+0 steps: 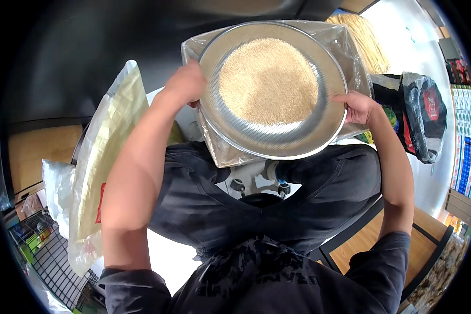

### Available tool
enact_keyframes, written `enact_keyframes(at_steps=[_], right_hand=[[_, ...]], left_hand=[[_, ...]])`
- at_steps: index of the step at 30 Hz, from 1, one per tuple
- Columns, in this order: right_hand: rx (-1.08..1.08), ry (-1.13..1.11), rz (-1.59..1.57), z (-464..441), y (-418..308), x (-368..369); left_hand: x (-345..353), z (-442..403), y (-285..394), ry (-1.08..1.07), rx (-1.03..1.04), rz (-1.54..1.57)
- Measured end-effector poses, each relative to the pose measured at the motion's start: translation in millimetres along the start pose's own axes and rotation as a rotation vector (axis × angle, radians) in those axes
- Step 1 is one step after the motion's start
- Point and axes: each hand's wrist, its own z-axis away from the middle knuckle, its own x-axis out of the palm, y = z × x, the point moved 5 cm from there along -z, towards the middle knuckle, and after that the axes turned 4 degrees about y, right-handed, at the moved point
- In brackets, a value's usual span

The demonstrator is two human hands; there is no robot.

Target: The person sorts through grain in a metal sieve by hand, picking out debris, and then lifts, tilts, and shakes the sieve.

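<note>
A wide round metal sieve [269, 141] is held up in front of me, over my knees. Pale tan grains [269, 81] lie heaped inside it, mostly toward its far side. On the left rim my left hand [187, 83] is closed, its fingers partly hidden. The right rim is gripped by my right hand [360, 107], thumb over the edge and fingers underneath. Beneath the sieve, a clear plastic bag [222, 154] spreads out past the rim on several sides; what it rests on is largely hidden.
A tall yellowish sack [110, 141] stands left of my left arm, near a wire basket [49, 261]. At right are an open black bag [426, 118] and a bundle of long pale sticks [363, 42]. Stocked shelves [463, 131] line the far right. Caster wheels [238, 184] show between my legs.
</note>
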Motion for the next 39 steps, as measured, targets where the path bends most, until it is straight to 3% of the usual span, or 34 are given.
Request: enact_keyframes(at_steps=[2,5,12,14,17,19,21,23,26,31,33,37,39], right_hand=[[-0.04,-0.001,0.001,-6,2,-2],[-0.116,0.019,0.004,6,-9,-3],[-0.259,0.164,-0.095,91,-3,0],[-0.31,0.2,-0.119,113,-2,18],[-0.351,0.192,-0.129,145,-5,56],[-0.38,0.205,-0.154,123,5,39],[-0.409,0.272,-0.143,115,-1,38],[-0.375,0.3,-0.101,118,-3,52],[-0.442,0.259,-0.196,115,-2,71],[-0.472,0.329,-0.093,88,2,48],[-0.465,0.371,-0.135,104,-3,54],[-0.455,0.386,-0.054,110,-6,52],[-0.548,0.4,-0.1,109,-10,41]], left_hand=[[9,-6,-7,-0.037,0.012,0.025],[0,-12,-6,0.093,0.138,-0.097],[-59,67,30,0.365,0.359,-0.077],[-80,86,33,0.473,0.28,0.064],[-103,84,19,0.522,0.334,0.213],[-102,96,25,0.564,0.32,0.223],[-93,104,30,0.761,0.337,0.084],[-98,102,23,0.736,0.268,0.1],[-109,91,5,0.713,0.328,0.171],[-99,90,11,0.687,0.297,0.183],[-101,86,15,0.764,0.384,0.177],[-104,79,13,0.744,0.336,0.289],[-91,77,15,0.8,0.373,0.276]])
